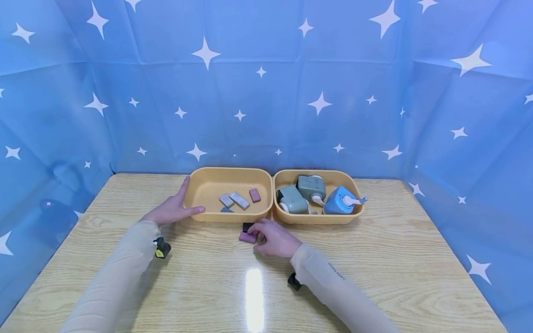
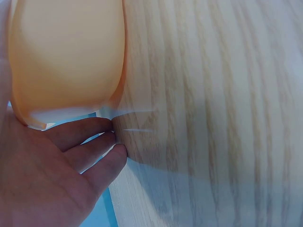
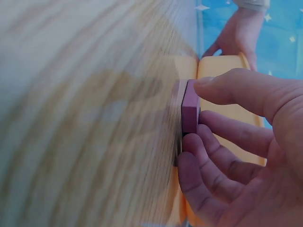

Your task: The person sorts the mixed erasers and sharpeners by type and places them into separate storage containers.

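My left hand (image 1: 176, 208) is spread against the left end of a yellow bin (image 1: 229, 217), the thumb along its front wall and the other fingers, nearly straight, at its end wall. Inside that bin lie two whitish blocks (image 1: 239, 200), a small reddish block (image 1: 255, 195) and a dark blue-grey piece (image 1: 226, 210). In front of the bin, my right hand (image 1: 275, 238) pinches a purple block (image 3: 190, 111) close over the tabletop, thumb on one side and curled fingers on the other. A black block (image 1: 247, 227) shows right behind the purple one, partly covered by the fingers.
A second yellow bin (image 1: 320, 220) stands against the first on the right. It contains two grey-green pump bottles (image 1: 311, 187) and a blue pump bottle (image 1: 339, 201), whose nozzle sticks out over the rim. Star-printed blue cloth (image 1: 266, 115) surrounds the wooden table (image 1: 200, 286).
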{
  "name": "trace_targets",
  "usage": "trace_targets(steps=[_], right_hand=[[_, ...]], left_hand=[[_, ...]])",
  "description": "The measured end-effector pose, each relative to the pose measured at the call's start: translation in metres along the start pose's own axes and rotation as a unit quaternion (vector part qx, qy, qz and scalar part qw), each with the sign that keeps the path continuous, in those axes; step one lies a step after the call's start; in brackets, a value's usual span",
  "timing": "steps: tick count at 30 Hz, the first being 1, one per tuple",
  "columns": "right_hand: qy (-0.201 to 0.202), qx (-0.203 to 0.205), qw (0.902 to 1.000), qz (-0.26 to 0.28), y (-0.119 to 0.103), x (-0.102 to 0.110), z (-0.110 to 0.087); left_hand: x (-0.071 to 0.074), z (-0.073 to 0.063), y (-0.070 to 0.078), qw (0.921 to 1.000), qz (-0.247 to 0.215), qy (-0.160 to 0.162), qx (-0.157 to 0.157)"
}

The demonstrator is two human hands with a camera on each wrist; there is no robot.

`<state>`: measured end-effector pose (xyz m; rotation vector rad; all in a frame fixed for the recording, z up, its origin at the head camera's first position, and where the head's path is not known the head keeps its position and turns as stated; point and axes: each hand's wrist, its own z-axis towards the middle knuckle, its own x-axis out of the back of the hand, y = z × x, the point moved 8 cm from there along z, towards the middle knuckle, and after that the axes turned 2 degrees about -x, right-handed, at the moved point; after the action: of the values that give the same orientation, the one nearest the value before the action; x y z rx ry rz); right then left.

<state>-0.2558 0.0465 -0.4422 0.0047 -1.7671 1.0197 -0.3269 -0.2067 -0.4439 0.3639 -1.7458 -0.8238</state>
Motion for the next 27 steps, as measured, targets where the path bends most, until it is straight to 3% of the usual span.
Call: trace_targets(steps=[10, 19, 27], right_hand=[[0.011, -0.016, 0.9997, -0.013, 0.0015, -0.0024, 0.0062], [0.024, 0.018, 0.9992, -0.026, -0.0032, -0.0021, 0.0070], [0.017, 0.007, 0.9988, -0.046, -0.0056, -0.0051, 0.0077]], left_hand=[[-0.0002, 0.0000, 0.0006, 1.0000, 0.003, 0.000, 0.000], [-0.0008, 0.0001, 0.0001, 1.0000, -0.001, -0.002, 0.003], [-0.0002, -0.0006, 0.0009, 1.0000, 0.000, -0.001, 0.007]])
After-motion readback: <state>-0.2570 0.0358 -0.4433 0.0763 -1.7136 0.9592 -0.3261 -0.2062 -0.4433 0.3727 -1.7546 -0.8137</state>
